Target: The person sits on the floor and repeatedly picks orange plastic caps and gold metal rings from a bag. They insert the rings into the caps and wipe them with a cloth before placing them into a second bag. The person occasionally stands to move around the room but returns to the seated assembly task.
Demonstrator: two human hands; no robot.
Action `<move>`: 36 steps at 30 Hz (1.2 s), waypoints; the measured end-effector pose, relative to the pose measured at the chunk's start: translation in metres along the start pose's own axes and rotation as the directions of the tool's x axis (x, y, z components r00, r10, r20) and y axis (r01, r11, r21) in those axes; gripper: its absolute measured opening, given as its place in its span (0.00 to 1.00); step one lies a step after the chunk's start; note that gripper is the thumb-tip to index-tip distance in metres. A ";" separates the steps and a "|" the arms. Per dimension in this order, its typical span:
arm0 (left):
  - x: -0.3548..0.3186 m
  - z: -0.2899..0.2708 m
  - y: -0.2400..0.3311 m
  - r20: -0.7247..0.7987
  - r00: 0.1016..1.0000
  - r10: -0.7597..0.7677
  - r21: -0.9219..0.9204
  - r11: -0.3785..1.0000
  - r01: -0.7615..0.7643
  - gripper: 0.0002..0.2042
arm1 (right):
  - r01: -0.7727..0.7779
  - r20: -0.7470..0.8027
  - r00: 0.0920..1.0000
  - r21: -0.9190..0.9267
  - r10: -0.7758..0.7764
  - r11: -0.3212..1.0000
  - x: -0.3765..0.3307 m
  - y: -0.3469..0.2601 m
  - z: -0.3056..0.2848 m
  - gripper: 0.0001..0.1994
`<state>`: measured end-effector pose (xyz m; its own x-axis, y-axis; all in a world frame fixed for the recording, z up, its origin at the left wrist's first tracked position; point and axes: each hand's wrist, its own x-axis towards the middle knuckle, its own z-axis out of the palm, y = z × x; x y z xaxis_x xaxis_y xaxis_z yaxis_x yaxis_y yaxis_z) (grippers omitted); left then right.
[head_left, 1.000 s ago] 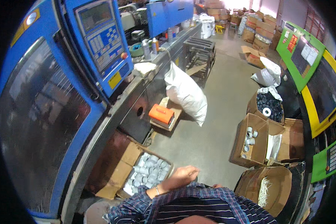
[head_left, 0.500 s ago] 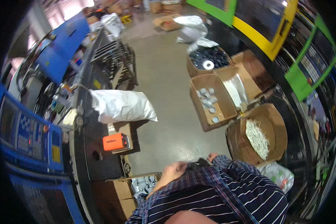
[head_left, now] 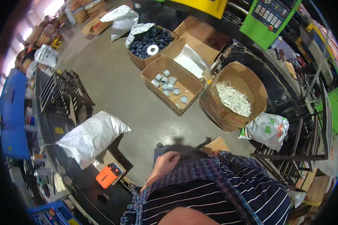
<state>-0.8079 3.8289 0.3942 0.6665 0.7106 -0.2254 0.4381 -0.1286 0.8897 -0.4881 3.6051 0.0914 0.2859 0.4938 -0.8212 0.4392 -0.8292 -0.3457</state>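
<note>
My left hand (head_left: 165, 164) is in front of my body at the lower middle, its fingers loosely curled and nothing visible in them. It touches none of the things around it. My right hand is out of sight; only the checked right sleeve (head_left: 233, 159) shows. Left of my left hand, an orange box-shaped device (head_left: 106, 177) with a lit display stands on a cardboard box by the machine bed. A stuffed white sack (head_left: 95, 137) lies just beyond it.
Ahead stand an open carton (head_left: 172, 105) with several grey pipe fittings, a carton of black parts (head_left: 148, 41) and a round cardboard bin (head_left: 218, 108) of thin white pieces. A white plastic bag (head_left: 268, 129) and a dark metal rack (head_left: 296, 155) are at right. Black machine beds (head_left: 50, 138) flank the floor.
My view has swung to the right, so the cartons and round bin now sit further left. My right hand has left the view. The rack at right has come into sight.
</note>
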 end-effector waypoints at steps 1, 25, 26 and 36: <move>0.004 -0.012 -0.009 0.004 1.000 -0.028 0.017 0.999 0.028 0.11 | -0.023 -0.016 1.000 0.032 0.023 0.999 -0.008 0.002 0.003 0.07; 0.016 -0.155 -0.310 0.154 0.612 -0.776 -0.059 0.611 0.790 0.09 | -0.285 -0.134 0.888 0.588 0.439 0.757 -0.142 -0.040 0.133 0.06; 0.025 -0.154 -0.308 0.166 0.622 -0.765 -0.048 0.624 0.780 0.09 | -0.284 -0.141 0.885 0.594 0.445 0.753 -0.143 -0.041 0.135 0.06; 0.115 -0.134 -0.278 0.291 0.689 -0.664 0.058 0.731 0.680 0.09 | -0.293 -0.130 0.854 0.681 0.504 0.671 -0.145 -0.041 0.140 0.06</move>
<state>-0.9337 4.0387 0.1740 0.3439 0.3732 -0.8617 0.8086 0.3488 0.4738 -0.6665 3.5309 0.1614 0.5760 0.0377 -0.8166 -0.3687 -0.8796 -0.3007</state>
